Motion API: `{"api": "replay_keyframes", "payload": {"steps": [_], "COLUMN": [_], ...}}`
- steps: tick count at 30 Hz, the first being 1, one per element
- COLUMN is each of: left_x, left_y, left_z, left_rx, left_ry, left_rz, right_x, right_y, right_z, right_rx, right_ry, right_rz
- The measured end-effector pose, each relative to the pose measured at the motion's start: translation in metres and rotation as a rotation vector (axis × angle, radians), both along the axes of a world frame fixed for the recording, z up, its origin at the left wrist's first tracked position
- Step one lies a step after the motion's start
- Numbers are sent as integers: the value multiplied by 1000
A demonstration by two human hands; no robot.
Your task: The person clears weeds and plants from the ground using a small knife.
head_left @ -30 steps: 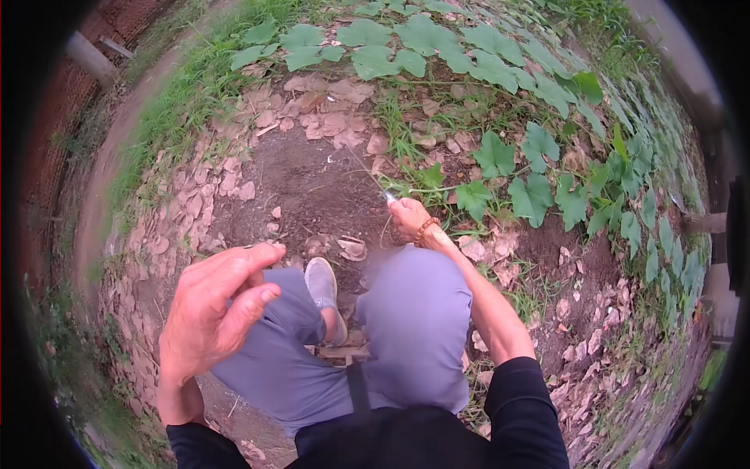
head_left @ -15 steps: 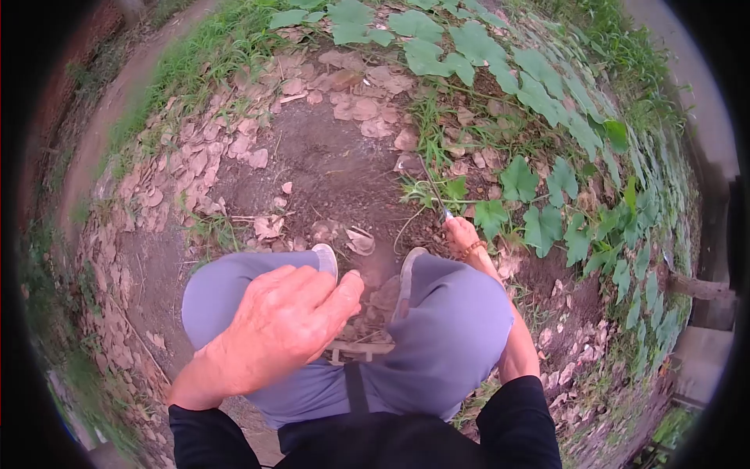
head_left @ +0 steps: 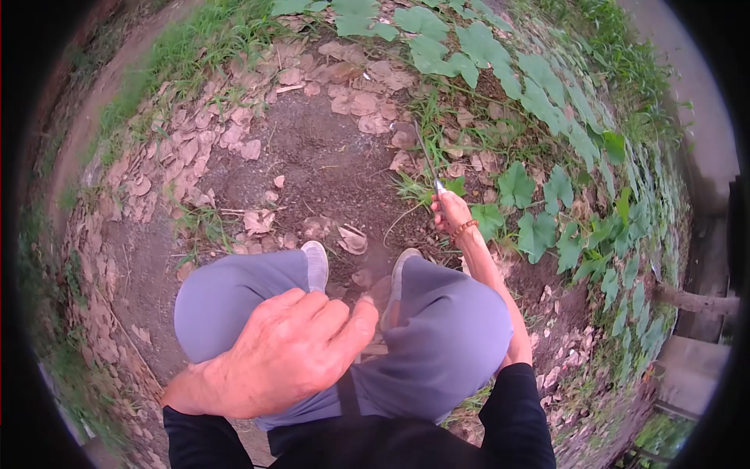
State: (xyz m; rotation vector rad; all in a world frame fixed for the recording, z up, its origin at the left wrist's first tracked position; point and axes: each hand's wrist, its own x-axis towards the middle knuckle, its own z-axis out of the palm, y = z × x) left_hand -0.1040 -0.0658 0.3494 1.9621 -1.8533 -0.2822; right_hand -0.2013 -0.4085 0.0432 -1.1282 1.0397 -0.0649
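My right hand (head_left: 451,211) is closed round the handle of a thin, dark-bladed hand tool (head_left: 426,156), its exact kind unclear. The blade reaches forward and slightly left, over grass and dry leaves at the edge of a bare soil patch (head_left: 328,168). A beaded bracelet (head_left: 464,228) circles that wrist. Above my left thigh, my left hand (head_left: 293,352) is held with its fingers curled in and the thumb against them. Its palm faces away from view, so anything inside it is hidden. Close to the tool grow a grass tuft (head_left: 414,187) and broad green vine leaves (head_left: 490,219).
Dry brown leaves (head_left: 187,156) litter the ground left of the soil. Large-leaved vines (head_left: 539,102) spread along the right, near a wooden post (head_left: 695,300). My bent knees (head_left: 234,305) and shoes (head_left: 315,266) frame a curled dry leaf (head_left: 352,239). Tall grass (head_left: 211,55) grows at the upper left.
My right hand and the tool have moved slightly forward and left, and more of the blade shows. My left hand has dropped a little lower, still curled.
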Motion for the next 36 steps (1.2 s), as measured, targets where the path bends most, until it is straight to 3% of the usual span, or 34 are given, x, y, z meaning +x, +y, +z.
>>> {"api": "replay_keyframes", "payload": {"steps": [6,9,13,14,15,16,19,21,22,26,28,29,31,34,36], "left_x": [-1,-2,-2,-2,-2,-2,-1,-1,-1,-2,-2,-2,1,15,20], "left_y": [-1,1,2,2,2,3,5,5,4,0,0,1,4,11,18], "left_z": [3,-1,-5,-4,-4,-4,-6,-6,-7,-7,-8,-11,-10,-2,-8], "left_rx": [40,2,-17,-16,-15,-15,-31,-33,-32,-3,28,7,13,-8,-253], "left_ry": [-31,-48,-66,-63,-61,-60,-65,-79,-78,-90,-96,-98,-85,-49,-43], "left_rz": [-12,-12,-38,-56,-74,-67,-71,-80,-79,-72,-63,-44,-20,213,413], "right_x": [-12,-44,-80,-86,-93,-92,-72,-58,-50,-4,15,17,14,-13,-28], "right_y": [-25,-26,-7,-2,-6,-5,3,3,-5,-19,-19,-24,-33,-29,-26], "right_z": [-66,-93,-83,-95,-104,-98,-45,-32,-42,-53,-52,-58,-92,-85,-65], "right_rx": [-584,-612,-445,-794,-795,-615,-438,-550,-384,-541,-356,-258,-363,-276,-189], "right_ry": [229,309,270,160,160,187,343,220,192,126,56,117,250,209,203], "right_rz": [327,359,247,311,315,266,235,244,185,187,121,118,207,205,180]}}
